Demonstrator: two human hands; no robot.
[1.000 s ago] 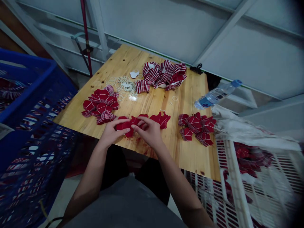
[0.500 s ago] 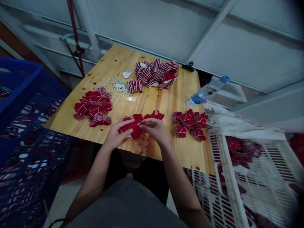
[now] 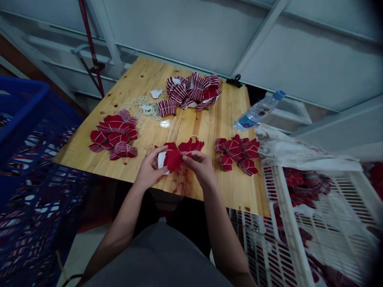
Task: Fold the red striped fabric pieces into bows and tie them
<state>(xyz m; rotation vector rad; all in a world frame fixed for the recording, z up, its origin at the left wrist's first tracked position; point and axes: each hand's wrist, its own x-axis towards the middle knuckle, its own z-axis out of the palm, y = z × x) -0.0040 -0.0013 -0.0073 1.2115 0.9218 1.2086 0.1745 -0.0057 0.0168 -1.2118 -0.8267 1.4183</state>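
At the near edge of the wooden table, my left hand is closed on a white piece, whose material I cannot make out. A red fabric piece lies partly over it. My right hand pinches the right edge of that fabric between thumb and fingers. Just beyond both hands lie more red fabric pieces. Red and striped bundles bound with pale bands sit to the left, and similar bound bundles to the right.
Toward the back are a pile of striped fabric pieces, loose rubber bands and a black binder clip. A water bottle lies tilted at the right edge. A blue crate stands left, a white basket right.
My right hand has drawn the red fabric a little to the right, uncovering more of the white piece at my left hand. The camera view has shifted slightly.
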